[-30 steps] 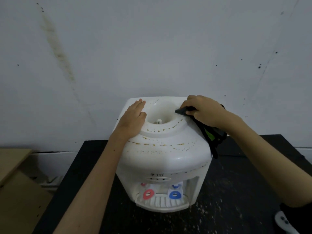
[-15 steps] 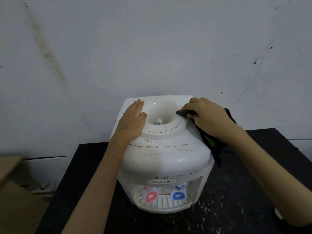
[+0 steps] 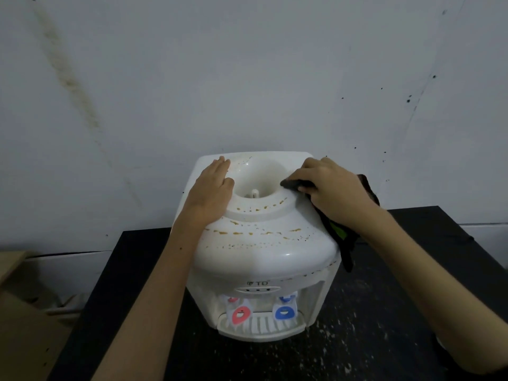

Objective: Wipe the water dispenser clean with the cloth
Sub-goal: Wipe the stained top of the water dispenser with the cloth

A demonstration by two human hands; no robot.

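Two bare forearms, no watch-free detail to add: left hand (image 3: 210, 188) and right hand (image 3: 334, 188) ungloved, no rings or wristbands visible. Dark sleeve edge (image 3: 472, 373) at right elbow, frame corner.

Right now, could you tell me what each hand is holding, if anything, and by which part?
The right hand grips the dark cloth by its upper end; the rest hangs down. The left hand holds nothing, lying flat on the water dispenser.

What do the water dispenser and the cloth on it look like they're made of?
Water dispenser: likely moulded plastic, white and fairly glossy, judging by its rounded seamless corners and soft highlight. Cloth: a soft dark fabric with a green patch; it bunches under the right hand and hangs limp over the side.
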